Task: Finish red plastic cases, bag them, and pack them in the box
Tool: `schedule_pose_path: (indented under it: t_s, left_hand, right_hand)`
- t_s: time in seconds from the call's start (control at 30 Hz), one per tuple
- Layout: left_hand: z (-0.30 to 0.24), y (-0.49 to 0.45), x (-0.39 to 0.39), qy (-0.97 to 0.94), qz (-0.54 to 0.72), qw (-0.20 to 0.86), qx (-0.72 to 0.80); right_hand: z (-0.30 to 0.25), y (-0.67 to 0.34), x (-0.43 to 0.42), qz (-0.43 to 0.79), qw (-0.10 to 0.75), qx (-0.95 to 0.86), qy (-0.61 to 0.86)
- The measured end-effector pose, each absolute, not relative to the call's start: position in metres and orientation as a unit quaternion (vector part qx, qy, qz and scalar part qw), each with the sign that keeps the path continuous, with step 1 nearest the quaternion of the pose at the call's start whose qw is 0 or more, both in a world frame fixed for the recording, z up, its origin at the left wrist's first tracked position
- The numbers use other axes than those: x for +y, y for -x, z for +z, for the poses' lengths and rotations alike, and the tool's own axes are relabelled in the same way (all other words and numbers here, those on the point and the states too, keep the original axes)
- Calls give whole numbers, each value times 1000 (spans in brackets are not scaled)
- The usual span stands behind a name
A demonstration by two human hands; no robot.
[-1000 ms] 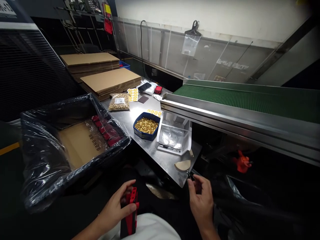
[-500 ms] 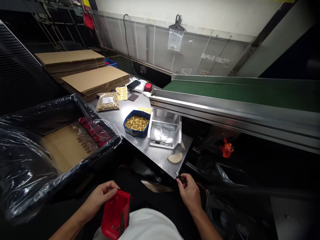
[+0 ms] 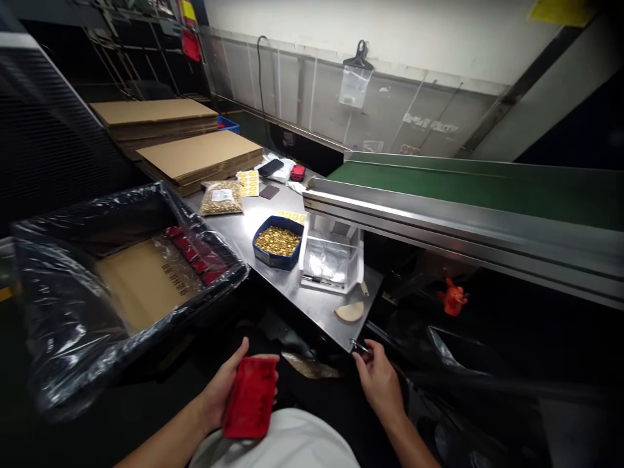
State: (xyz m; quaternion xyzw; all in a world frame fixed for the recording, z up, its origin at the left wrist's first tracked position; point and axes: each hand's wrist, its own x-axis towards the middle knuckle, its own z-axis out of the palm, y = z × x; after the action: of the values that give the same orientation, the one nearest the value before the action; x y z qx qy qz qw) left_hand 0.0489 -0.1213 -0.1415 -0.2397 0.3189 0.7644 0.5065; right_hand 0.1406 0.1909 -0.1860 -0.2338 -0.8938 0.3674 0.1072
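Note:
A red plastic shell (image 3: pixel 250 398), shallow and roughly rectangular, rests in my left hand (image 3: pixel 217 395), its inner side facing up. The thumb lies along its left edge, and fingertips show at its right edge. My right hand (image 3: pixel 382 378) pinches a small thin tool (image 3: pixel 359 346) with a shiny metal tip; its exact kind is too small to tell. That tool is by the near corner of the metal table (image 3: pixel 312 304). Just beyond it lies a pale half-round piece (image 3: pixel 349 312).
A blue bin (image 3: pixel 275 257) of small gold-coloured parts stands beside a white tray (image 3: pixel 359 265) of clear bags. A plastic-lined box (image 3: pixel 195 309) with red parts is at left. Cardboard stacks (image 3: pixel 199 155) sit behind; a green conveyor (image 3: pixel 439 182) runs right.
My left hand has turned the red shell and shifted its grip from the top edge to underneath and the side. The right hand stays near the table corner. The view has shifted slightly.

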Motion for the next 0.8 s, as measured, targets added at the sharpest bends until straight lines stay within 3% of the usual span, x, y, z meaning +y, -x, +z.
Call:
schedule_pose_path:
  t_s: [0.23,0.37,0.8]
  left_hand:
    - [-107,-36,-98,185,818,413,355]
    - [-89,-43,-86,152,832,388,366]
    - [-75,-50,-80,184,801,423,382]
  right_hand:
    - [-101,-112,118,523,21,-846,102]
    - [-55,-99,85,519,-15,-855,11]
    - [-46,-90,74,472,-55,-879,-39]
